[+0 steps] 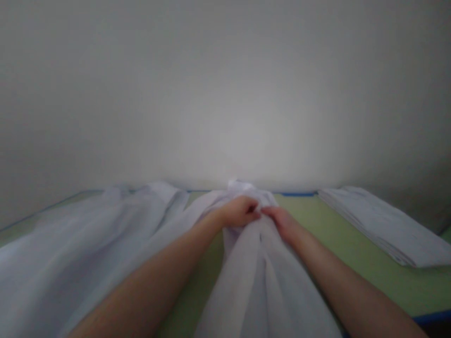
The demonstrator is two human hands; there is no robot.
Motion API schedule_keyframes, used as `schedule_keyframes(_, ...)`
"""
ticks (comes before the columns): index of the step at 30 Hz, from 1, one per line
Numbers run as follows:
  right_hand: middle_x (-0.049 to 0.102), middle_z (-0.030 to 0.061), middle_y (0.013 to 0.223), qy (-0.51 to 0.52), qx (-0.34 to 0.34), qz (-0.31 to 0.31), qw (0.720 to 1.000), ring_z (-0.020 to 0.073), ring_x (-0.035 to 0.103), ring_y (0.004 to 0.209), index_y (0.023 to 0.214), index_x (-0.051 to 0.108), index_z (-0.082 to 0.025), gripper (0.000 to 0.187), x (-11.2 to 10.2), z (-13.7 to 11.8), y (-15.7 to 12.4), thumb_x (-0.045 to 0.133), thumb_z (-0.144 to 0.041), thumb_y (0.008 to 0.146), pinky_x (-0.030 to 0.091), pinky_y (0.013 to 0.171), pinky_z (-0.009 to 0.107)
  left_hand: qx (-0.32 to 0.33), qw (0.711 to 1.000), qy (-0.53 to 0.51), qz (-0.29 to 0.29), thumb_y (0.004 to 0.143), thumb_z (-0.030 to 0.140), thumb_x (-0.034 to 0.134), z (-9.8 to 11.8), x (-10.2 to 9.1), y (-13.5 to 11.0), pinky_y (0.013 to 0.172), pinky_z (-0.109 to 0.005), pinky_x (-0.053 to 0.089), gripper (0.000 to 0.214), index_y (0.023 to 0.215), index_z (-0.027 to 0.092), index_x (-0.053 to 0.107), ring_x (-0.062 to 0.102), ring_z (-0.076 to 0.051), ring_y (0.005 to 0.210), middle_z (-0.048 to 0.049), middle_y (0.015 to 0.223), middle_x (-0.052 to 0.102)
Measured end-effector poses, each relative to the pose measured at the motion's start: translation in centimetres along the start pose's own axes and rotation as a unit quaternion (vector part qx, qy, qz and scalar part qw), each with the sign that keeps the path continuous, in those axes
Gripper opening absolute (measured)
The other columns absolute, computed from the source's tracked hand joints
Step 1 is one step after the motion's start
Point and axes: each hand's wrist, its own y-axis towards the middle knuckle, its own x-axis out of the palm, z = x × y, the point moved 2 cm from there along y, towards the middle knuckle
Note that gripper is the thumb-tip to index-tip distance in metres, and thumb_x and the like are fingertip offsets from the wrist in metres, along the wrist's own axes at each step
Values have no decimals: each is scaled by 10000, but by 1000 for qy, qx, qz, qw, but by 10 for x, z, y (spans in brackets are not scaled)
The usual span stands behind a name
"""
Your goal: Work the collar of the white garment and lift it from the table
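Observation:
White cloth (257,281) runs from the bottom of the head view up to both hands, bunched into folds near its far end. My left hand (241,211) is closed on the gathered fabric, its thumb and fingers curled. Close beside it, my right hand (280,218) pinches the same cloth, the fingertips of the two hands nearly meeting. Beyond the hands, a crumpled end of fabric rises against the wall. Exactly which layers the fingers hold is hidden and blurred.
More white fabric (88,249) lies in loose folds at left. At right rests a flat folded stack of white cloth (384,220). The green table surface (352,253) has a blue edge (299,194) and meets a plain pale wall (225,94).

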Motion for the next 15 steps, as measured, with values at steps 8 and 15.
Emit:
schedule_keyframes(8,682,71,785,-186,-126,93,970,192,614,705,774,676,-141,172,5,-10,-5,637,-245,643,473,697,315,-84,994,-57,29,730,386,524,-9,5,2,472,-217,233,275,604,143,555,418,-85,517,23,547,500)
schedule_keyframes(15,615,43,873,-474,-339,175,794,163,536,771,901,592,-165,395,16,-14,-13,698,-389,594,422,723,302,-301,941,-135,72,730,446,509,-43,12,3,464,-218,293,330,612,146,577,473,-110,480,-5,513,526)
